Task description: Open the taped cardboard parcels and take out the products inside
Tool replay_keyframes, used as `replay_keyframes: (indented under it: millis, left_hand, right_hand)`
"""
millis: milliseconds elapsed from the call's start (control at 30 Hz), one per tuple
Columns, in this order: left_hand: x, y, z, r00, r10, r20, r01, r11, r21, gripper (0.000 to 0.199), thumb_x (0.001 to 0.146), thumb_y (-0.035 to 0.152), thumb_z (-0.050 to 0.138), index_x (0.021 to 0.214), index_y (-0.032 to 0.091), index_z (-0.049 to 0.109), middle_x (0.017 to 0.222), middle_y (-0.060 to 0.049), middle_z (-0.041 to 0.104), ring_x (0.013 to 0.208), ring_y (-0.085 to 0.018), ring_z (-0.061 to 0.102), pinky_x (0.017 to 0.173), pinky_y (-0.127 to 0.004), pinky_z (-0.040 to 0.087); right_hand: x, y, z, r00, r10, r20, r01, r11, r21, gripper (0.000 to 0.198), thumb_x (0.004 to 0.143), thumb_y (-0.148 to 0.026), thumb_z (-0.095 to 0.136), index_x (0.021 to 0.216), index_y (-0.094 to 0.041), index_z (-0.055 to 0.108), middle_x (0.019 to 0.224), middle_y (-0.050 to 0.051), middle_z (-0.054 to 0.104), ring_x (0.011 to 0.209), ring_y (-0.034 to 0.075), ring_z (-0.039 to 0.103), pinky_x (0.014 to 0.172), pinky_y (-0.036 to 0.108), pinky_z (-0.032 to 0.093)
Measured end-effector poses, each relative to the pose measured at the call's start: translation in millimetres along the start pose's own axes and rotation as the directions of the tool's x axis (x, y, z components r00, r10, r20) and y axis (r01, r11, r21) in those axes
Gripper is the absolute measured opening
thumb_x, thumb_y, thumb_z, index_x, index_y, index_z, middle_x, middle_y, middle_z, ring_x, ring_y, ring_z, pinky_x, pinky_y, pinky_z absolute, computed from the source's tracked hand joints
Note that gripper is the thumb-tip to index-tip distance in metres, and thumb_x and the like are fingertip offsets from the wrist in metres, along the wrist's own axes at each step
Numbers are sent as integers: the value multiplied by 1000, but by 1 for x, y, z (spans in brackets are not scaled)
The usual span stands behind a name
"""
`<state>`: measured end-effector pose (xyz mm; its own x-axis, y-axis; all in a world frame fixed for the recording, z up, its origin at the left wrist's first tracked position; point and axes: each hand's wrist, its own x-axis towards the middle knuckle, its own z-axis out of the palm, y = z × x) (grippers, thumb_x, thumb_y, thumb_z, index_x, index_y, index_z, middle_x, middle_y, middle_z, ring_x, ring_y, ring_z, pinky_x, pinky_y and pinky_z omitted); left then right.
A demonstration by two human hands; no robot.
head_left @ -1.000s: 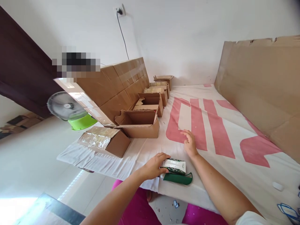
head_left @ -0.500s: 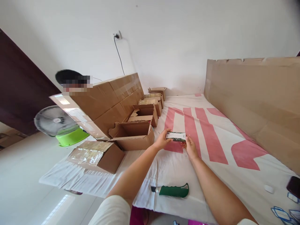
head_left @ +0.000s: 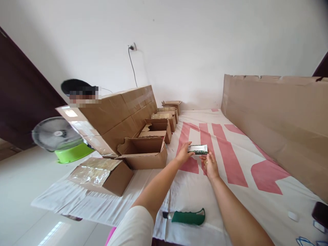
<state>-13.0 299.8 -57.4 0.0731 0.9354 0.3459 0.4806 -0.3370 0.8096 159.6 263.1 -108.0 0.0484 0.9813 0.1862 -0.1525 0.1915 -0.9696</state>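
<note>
A small white-and-green box [head_left: 197,149] is held up over the white cloth with red shapes. My left hand [head_left: 185,152] grips its left end, with fingers and thumb closed on it. At the box's lower right corner, my right hand [head_left: 211,165] has its fingers curled in, and the thumb side touches the box; part of these fingertips is hidden. A utility knife with a green handle [head_left: 188,217] lies on the cloth between my forearms.
To the left, open cardboard boxes [head_left: 148,161] stand in a row beside a tall carton wall [head_left: 123,119]. A taped carton [head_left: 120,181] is nearer. A cardboard panel [head_left: 271,119] borders the right. A fan [head_left: 57,134] and a person's head [head_left: 79,88] are beyond the cartons.
The view has shifted slightly. Both hands have moved a little right with the small box, whose top face now tilts differently. My right hand has slipped lower on its right end.
</note>
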Motion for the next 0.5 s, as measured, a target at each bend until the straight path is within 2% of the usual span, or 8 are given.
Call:
replay_keyframes:
  millis: [100, 233, 400, 433, 500]
  left_hand:
    - [-36, 6, -15, 999, 34, 29, -38, 990, 135, 67, 61, 7, 74, 125, 19, 57, 127, -12, 58, 122, -30, 53, 108, -47, 40]
    - [-98, 23, -42, 997, 60, 40, -69, 956, 284, 59, 65, 11, 66, 122, 21, 59, 116, -10, 64, 109, -27, 61, 100, -43, 48]
    - [-165, 29, -98, 998, 70, 1, -64, 907, 417, 63, 62, 7, 57, 122, 24, 59, 123, -8, 62, 115, -28, 56, 104, -45, 45]
    - [-174, 26, -111, 998, 68, -16, -53, 882, 469, 64, 62, 6, 55, 123, 24, 59, 123, -7, 62, 116, -28, 54, 105, -45, 43]
    - [-185, 16, -137, 996, 55, -73, 5, 765, 644, 64, 63, 4, 53, 124, 23, 59, 124, -7, 62, 120, -28, 52, 108, -44, 41]
  right_hand:
    - [-8, -8, 7, 998, 27, 55, -31, 997, 72, 62, 89, -65, 40, 133, -21, 47, 83, 7, 71, 68, 21, 65, 52, 29, 49]
    - [-19, -14, 19, 989, 41, 143, -58, 992, 116, 52, 85, -66, 49, 112, -22, 58, 85, 6, 70, 67, 19, 64, 61, 32, 52]
    - [-29, -11, 28, 970, 84, 228, -100, 993, 58, 48, 79, -66, 59, 92, -20, 63, 80, 5, 69, 54, 13, 56, 51, 27, 45]
    - [-31, -11, 29, 968, 89, 234, -102, 994, 42, 47, 79, -65, 60, 90, -20, 64, 80, 4, 68, 54, 13, 56, 52, 27, 45]
    - [-34, -11, 31, 965, 96, 244, -102, 995, 13, 46, 78, -64, 62, 89, -20, 64, 79, 3, 68, 56, 13, 57, 55, 27, 46]
